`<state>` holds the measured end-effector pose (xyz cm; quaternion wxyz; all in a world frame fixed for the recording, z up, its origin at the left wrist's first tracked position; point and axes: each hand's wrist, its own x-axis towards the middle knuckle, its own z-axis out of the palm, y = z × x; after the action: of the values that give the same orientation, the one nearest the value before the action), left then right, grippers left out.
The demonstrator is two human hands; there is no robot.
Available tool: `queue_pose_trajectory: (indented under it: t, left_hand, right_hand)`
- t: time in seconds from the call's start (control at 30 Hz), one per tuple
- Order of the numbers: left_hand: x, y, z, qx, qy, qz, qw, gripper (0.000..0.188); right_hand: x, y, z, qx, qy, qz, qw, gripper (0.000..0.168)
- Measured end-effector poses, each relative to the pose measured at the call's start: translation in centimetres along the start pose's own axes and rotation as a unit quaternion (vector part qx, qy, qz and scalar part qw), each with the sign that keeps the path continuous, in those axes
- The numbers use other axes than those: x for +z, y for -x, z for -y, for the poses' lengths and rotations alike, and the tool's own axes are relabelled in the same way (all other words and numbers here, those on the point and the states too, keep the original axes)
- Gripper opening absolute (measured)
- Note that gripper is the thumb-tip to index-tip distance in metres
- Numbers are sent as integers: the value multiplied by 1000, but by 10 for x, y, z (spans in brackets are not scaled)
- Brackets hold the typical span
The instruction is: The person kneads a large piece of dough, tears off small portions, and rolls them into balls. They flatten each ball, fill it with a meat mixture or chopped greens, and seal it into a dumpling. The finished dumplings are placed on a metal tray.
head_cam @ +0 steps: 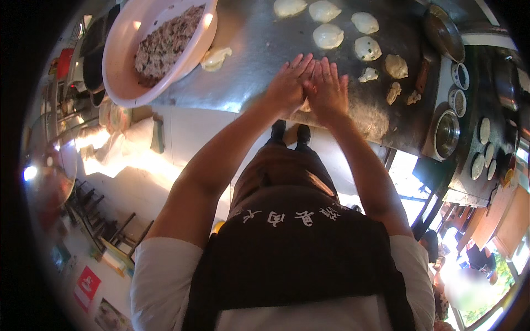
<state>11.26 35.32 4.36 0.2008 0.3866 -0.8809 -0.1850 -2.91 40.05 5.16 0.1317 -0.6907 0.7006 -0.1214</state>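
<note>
My left hand (291, 85) and my right hand (328, 92) lie flat, side by side, near the front edge of the steel worktop (248, 53). The thumb sides meet and the fingers are stretched out, pointing away from me. A bit of pale dough (305, 106) shows below the hands; the rest of it is hidden under them. Beyond my fingers sit several plump filled dough rounds (328, 36), one with green flecks (367, 48). A flatter dough piece (396, 66) and small dough scraps (393, 93) lie to the right.
At left, a large pink plastic basin (120, 89) holds minced filling (167, 49); a dough piece (216, 58) lies beside it. A wooden handle (422, 76), small bowls (458, 102) and a steel pot (446, 134) line the right. Flat rounds (485, 130) lie on a dark surface beyond.
</note>
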Motion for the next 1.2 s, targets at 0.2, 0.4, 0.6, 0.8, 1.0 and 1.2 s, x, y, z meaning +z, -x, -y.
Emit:
queue_pose_trajectory:
  t: [0.2, 0.4, 0.6, 0.8, 1.0, 1.2]
  left_hand:
    - [1, 36, -38, -48, 48, 76, 995, 47]
    - [2, -10, -40, -7, -24, 21, 999, 49]
    - [17, 27, -60, 92, 18, 112, 989, 54]
    - [19, 23, -16, -112, -43, 9, 993, 52]
    - [-24, 17, 44, -352, 604, -115, 706, 42]
    - [-177, 27, 36, -175, 932, -82, 306, 76]
  right_hand:
    - [3, 46, -10, -51, -95, 18, 994, 55]
    - [-26, 32, -39, 166, -329, -127, 921, 30]
    - [-5, 28, -57, 156, -212, -109, 959, 25]
    - [-12, -3, -22, 185, -173, 98, 962, 23]
    - [-59, -38, 16, 56, -620, 289, 728, 20]
    - [-142, -138, 145, 25, -574, 286, 767, 24]
